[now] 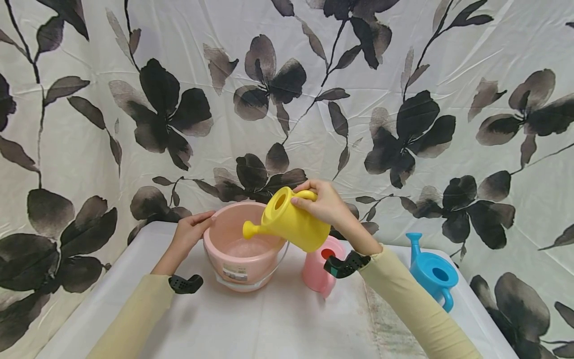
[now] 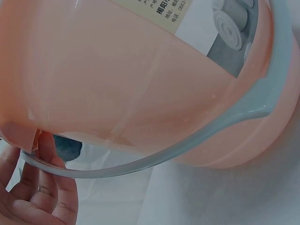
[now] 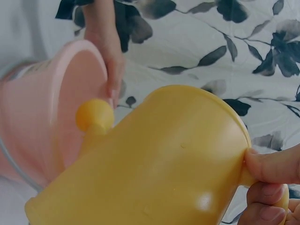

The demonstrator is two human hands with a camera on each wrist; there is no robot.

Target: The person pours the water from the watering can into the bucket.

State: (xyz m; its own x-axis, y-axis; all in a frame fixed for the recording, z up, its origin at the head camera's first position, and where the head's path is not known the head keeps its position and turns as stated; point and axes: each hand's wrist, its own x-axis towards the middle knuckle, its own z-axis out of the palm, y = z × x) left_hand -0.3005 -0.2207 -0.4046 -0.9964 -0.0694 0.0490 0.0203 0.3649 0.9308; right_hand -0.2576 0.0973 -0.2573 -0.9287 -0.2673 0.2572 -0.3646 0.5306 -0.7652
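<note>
My right hand (image 1: 326,202) grips the handle of a yellow watering can (image 1: 298,219). The can is tilted, its round-ended spout (image 3: 95,115) pointing down over the mouth of a pink bucket (image 1: 244,267). At the bucket's left rim, my left hand (image 1: 190,237) holds the edge; the left wrist view shows its curled fingers (image 2: 65,197) by the end of the bucket's pale handle (image 2: 187,140). The bucket stands on the table with its handle hanging down in front. No water can be made out leaving the spout.
A pink watering can (image 1: 316,274) stands right of the bucket, beneath the yellow one. Farther right, a blue watering can (image 1: 432,274) stands near the right edge of the white-covered table (image 1: 251,324). Flower-printed cloth (image 1: 314,134) hangs behind and at the sides.
</note>
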